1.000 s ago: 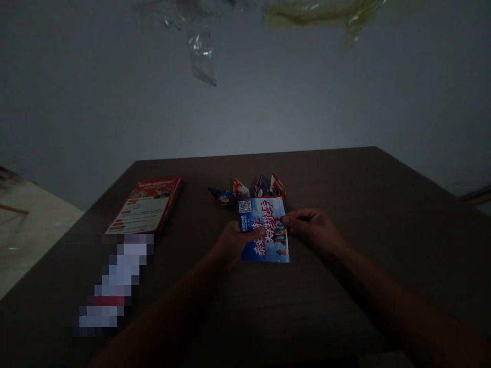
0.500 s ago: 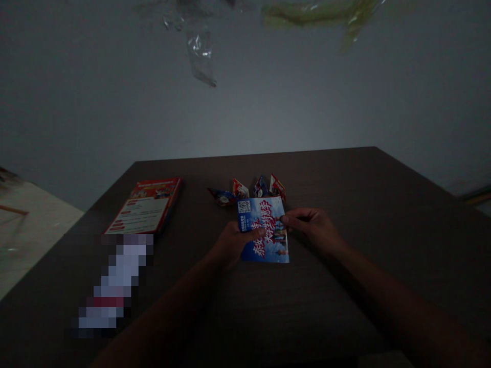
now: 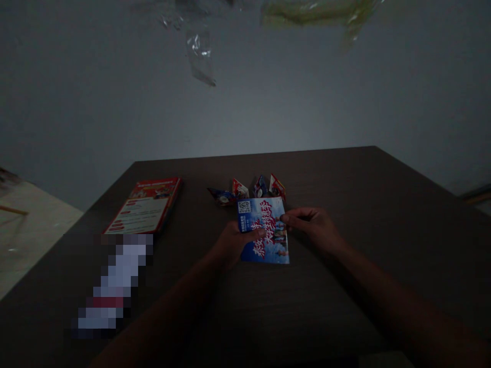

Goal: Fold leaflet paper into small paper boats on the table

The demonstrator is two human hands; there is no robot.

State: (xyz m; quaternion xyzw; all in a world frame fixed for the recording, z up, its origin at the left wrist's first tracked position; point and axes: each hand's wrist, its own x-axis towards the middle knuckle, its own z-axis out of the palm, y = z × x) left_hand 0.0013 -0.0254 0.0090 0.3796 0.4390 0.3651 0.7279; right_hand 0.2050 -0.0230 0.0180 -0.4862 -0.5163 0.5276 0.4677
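Blue leaflet (image 3: 271, 225): your left hand (image 3: 230, 244) clamps it, your right hand (image 3: 312, 226) pinches its edge. Dark wood-grain worktop (image 3: 368, 204) below, grey wall (image 3: 291, 107) behind, dim light.

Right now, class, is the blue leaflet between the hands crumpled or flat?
Flat: the blue leaflet shows a straight-edged printed face, uncrumpled, between the left hand and right hand. Whether it is folded underneath, I cannot tell.

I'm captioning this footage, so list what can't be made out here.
In the head view:
Left hand: part hidden beneath the blue leaflet.
Some folded paper pieces: near ends hidden by the leaflet.
Small print below QR code: too small.
Pixelated patch: mosaic hides content.
Yellowish strip: cut off by top edge.
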